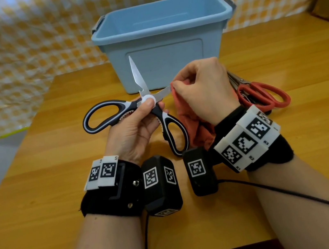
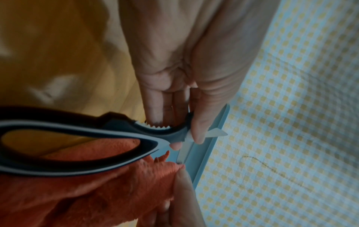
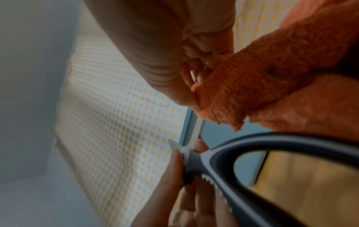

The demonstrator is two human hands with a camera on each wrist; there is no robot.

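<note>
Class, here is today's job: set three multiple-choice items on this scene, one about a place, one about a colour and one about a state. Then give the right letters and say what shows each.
1. Where do the red scissors lie?
A. on the floor
B. on the table
C. on a chair

2. What colour is the cloth?
A. orange
B. green
C. white

3. How are the blades of the black-and-white scissors?
A. shut together
B. spread apart
C. wrapped in tape

Key:
1 B: they rest on the wood just past the right hand.
2 A: the right hand pinches orange fabric against one blade.
3 B: the left hand holds them with one blade pointing up and one sideways.
</note>
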